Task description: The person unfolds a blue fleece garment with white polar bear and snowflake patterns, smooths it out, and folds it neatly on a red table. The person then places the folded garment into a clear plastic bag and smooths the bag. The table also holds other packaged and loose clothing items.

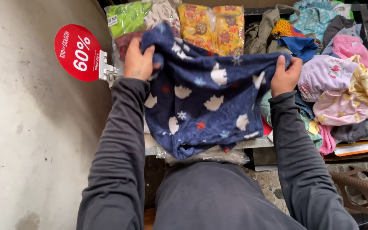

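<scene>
Fleece [205, 100] hung between our hands above shelf [152, 149], long axis left to right; left hand [138, 61] pinched upper left corner, sat higher; right hand [285, 76] gripped right edge; both equally near.

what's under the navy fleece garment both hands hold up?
Below the navy fleece garment, clear plastic-wrapped packets poke out at the shelf edge. More colourful clothes show beside the right hand. Anything directly beneath is covered.
</scene>
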